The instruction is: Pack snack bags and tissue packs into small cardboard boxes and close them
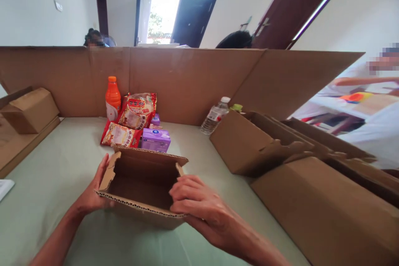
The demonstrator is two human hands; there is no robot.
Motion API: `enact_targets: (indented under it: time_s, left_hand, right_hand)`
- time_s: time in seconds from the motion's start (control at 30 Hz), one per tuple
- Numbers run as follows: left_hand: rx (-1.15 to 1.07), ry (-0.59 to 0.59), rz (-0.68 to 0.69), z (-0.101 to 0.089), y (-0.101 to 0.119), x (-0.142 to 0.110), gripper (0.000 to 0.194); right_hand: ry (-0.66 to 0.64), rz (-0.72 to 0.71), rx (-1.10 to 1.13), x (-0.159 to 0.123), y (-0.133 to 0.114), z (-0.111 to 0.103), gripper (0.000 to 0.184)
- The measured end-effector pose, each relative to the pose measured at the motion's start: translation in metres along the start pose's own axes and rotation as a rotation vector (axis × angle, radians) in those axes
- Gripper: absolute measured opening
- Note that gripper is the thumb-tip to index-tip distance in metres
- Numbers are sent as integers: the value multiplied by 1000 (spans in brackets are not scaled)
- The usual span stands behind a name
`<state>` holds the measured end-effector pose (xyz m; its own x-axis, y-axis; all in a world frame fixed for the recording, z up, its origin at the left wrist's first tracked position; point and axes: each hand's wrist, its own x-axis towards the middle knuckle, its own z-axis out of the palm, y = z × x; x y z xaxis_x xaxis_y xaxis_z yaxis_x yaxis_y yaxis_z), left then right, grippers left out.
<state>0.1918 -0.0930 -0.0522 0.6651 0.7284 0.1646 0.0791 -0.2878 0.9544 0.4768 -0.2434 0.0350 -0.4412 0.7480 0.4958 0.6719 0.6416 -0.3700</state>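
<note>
In front of me stands a small cardboard box (140,205) with its top open and nothing visible inside. Its rim shows torn edges and short bent flaps. My left hand (95,187) grips the box's left side, thumb up along the wall and the other fingers partly hidden. Over the right rim my right hand (199,203) is closed, fingers curled inside and thumb outside. Just behind the box lie red snack bags (137,110) and a purple tissue pack (156,140). An orange bottle (112,99) stands upright beside the bags.
Larger open cartons (327,208) fill the right side, and a clear bottle (215,116) leans near them. Another carton (37,110) sits at the left. A tall cardboard screen (193,83) borders the table's back. People are beyond it and at the far right.
</note>
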Motion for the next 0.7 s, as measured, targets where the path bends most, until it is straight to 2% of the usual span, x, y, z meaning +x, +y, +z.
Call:
enact_targets:
  time_s: [0.2, 0.27, 0.33, 0.4, 0.43, 0.5, 0.57, 0.63, 0.7]
  left_hand:
    - [-79, -41, 19, 0, -4, 9, 144]
    - [-85, -30, 7, -5, -4, 6, 140]
    - [-78, -1, -11, -13, -5, 1, 138]
    - [-47, 23, -27, -20, -7, -4, 140]
    - [-27, 31, -30, -22, -8, -6, 140]
    - [-2, 32, -25, -22, -10, -9, 140]
    - [-2, 8, -25, -18, -12, -9, 138]
    - [-1, -18, -34, -14, -16, -8, 137]
    - [3, -25, -41, -12, -19, -8, 137]
  right_hand:
    - [0, 108, 160, -7, 6, -7, 17]
    - [113, 174, 270, -10, 17, -14, 27]
    - [307, 285, 314, -7, 37, -19, 39]
    - [418, 451, 223, 9, 67, -20, 38]
    - [412, 532, 135, 21, 84, -19, 35]
    - [256, 640, -86, 50, 119, -10, 43]
    - [17, 661, -317, 79, 148, 4, 62]
    - [-168, 648, -460, 102, 168, 20, 77]
    - [-251, 638, -498, 114, 179, 34, 84]
